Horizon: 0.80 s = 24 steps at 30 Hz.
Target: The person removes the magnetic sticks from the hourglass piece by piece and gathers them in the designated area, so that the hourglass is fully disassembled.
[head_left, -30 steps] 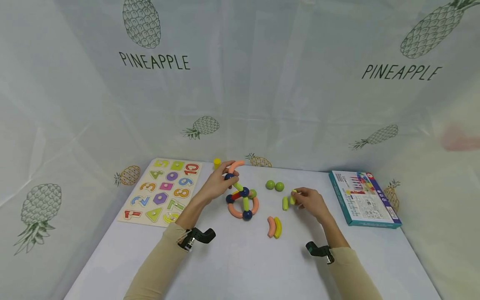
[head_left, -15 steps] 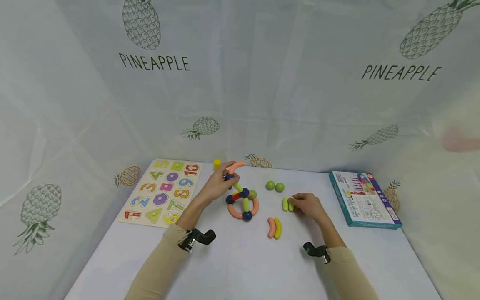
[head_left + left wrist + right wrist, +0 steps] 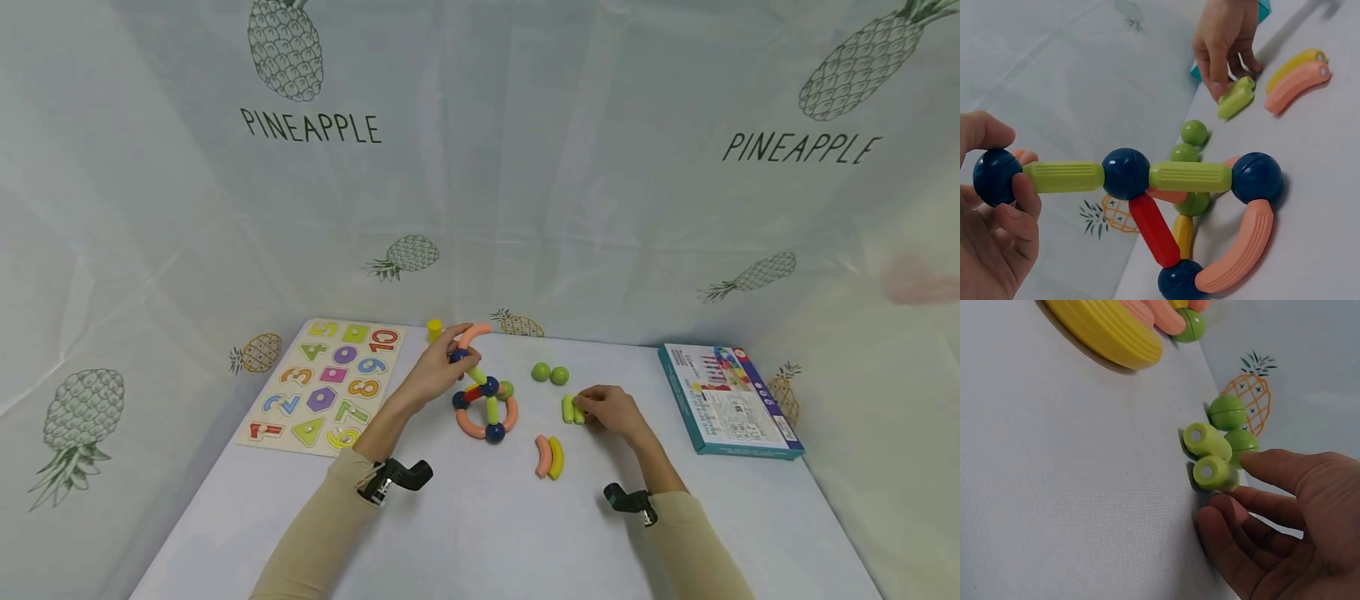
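Observation:
My left hand (image 3: 433,368) grips the dark blue ball (image 3: 996,177) at the upper end of a ball-and-rod magnetic structure. From that ball, a light green rod (image 3: 1065,177) leads to another blue ball (image 3: 1125,174). Below it are a red rod (image 3: 1155,230), a second green rod and curved pink rods (image 3: 1241,250) forming a ring on the table. A curved pink rod (image 3: 474,333) sticks out above the left hand. On the right, my right hand (image 3: 617,410) pinches a short green rod (image 3: 1215,474), which lies side by side with another green rod (image 3: 1205,440).
Two green balls (image 3: 550,373) sit behind the short rods. A curved pink rod (image 3: 542,457) and a yellow one (image 3: 556,457) lie nearer. A number puzzle board (image 3: 300,392) is at left, a yellow cylinder (image 3: 434,330) behind, and a flat box (image 3: 731,400) at right.
My right hand has lowered its green rod to the table beside the other green rod, and both have shifted slightly left. The left hand stays on the blue ball, nearly still.

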Each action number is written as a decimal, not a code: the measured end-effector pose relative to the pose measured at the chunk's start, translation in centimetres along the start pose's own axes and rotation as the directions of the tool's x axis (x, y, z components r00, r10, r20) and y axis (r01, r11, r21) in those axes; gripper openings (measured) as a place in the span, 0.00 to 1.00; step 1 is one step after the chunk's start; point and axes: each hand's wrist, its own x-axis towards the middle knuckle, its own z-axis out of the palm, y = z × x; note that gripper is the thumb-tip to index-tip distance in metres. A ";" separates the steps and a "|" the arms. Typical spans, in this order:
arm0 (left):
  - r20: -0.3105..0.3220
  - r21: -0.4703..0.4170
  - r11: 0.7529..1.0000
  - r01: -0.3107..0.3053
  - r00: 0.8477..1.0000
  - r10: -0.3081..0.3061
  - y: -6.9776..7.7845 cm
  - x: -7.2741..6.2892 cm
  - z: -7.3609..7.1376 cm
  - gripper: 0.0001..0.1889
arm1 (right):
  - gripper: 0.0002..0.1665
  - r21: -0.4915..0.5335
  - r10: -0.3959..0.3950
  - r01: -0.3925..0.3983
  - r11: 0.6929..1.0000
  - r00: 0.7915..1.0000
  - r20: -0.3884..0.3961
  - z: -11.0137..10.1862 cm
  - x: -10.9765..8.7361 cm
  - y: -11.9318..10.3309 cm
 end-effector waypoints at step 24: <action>0.001 0.031 0.999 -0.008 1.000 0.008 0.2 -0.2 -0.1 0.32 | 0.21 0.013 -0.007 0.007 1.000 1.000 0.008 0.4 0.1 -0.4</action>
